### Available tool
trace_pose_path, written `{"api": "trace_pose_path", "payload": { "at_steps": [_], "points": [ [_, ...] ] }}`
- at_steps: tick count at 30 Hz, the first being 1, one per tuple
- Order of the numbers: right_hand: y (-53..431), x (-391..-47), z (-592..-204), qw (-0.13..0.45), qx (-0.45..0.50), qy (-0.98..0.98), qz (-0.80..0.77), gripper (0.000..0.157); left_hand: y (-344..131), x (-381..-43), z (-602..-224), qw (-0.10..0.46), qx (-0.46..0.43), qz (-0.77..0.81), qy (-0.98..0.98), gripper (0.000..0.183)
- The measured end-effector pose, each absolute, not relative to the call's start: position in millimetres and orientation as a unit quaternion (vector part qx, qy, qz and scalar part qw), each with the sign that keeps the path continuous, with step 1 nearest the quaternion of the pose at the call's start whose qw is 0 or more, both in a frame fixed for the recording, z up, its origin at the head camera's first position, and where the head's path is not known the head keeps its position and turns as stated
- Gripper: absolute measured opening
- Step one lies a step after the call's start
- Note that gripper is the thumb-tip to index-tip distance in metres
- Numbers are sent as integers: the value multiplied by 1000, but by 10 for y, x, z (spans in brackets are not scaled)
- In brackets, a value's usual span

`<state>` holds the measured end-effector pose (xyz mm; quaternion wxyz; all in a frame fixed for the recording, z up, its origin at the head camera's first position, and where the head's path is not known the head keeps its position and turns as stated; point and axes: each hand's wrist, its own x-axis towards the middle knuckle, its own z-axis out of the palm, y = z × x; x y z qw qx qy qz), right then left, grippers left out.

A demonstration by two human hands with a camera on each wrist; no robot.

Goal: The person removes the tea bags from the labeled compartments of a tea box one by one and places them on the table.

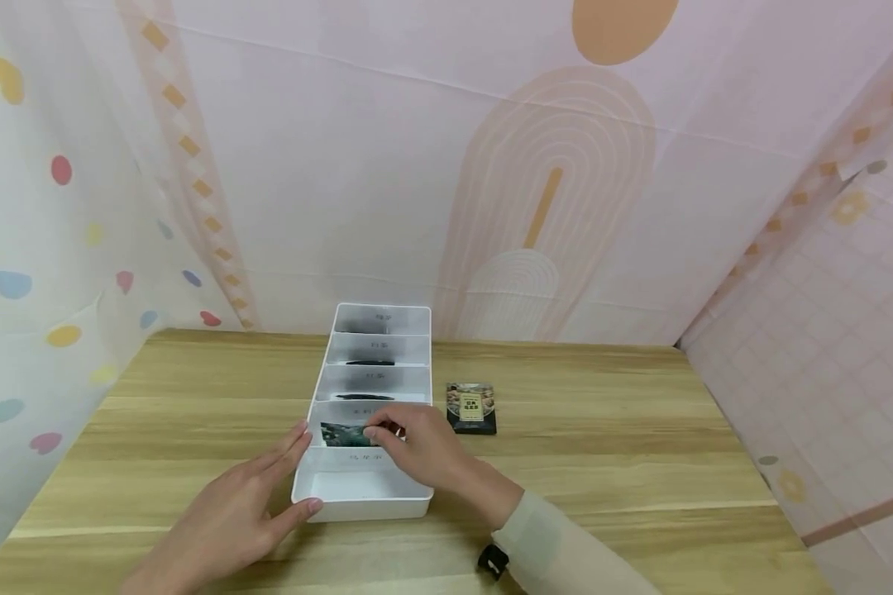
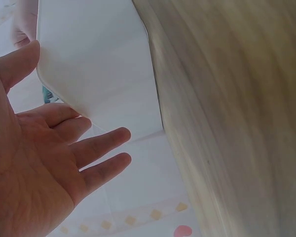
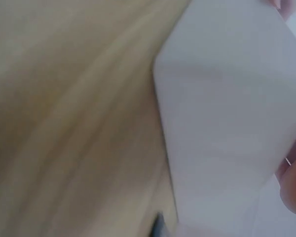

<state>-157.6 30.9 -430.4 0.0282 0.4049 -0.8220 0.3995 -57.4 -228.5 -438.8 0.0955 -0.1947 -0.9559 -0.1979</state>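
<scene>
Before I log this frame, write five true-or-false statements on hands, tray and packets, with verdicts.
1. The right hand pinches a dark green flat packet. True.
2. The white rectangular plastic tray has three compartments. False: it has five, in a row.
3. The left hand touches the tray. True.
4. The dark rectangular packet with a yellow label lies inside the tray. False: it lies on the light brown wood-grain table, to the tray's right.
5. The green packet is in the second compartment from the near end. True.
</scene>
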Motion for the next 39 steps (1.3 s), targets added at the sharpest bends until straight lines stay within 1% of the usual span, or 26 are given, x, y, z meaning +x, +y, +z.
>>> {"api": "trace_pose_path", "payload": {
  "at_steps": [12,20,24,28,39],
  "points": [
    [508,-1718,-4001,65,401,-815,413,9,-2259,-592,-4381,86,-192,-198,-957,83],
    [694,-1815,-3799,92,371,-817,432,6,-2256,-588,-4372,87,-192,-200,-957,82],
    [812,-1858,-3749,102,360,-816,439,9,-2246,-584,-4375,89,-193,-201,-956,82],
    [963,-1879,-3709,99,338,-828,436,11,-2238,-591,-4380,92,-200,-200,-955,82],
    [1447,-2016,-3655,109,300,-840,439,9,-2230,-599,-4390,95,-206,-204,-952,82]
  ]
}}
